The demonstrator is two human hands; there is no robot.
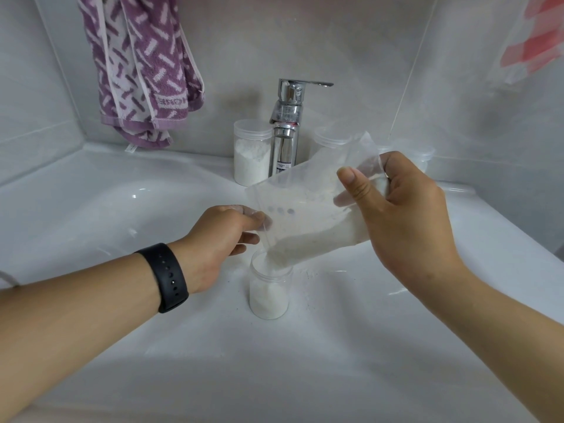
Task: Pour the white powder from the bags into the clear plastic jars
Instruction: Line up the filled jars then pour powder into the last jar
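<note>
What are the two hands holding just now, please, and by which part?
Both hold the clear bag: the left hand pinches its lower edge near the mouth, the right hand grips its raised bottom end.

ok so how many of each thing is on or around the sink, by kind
jars: 4 (one in basin, one left of tap, two behind the bag)
bag: 1
tap: 1
towel: 1
total: 7
</note>
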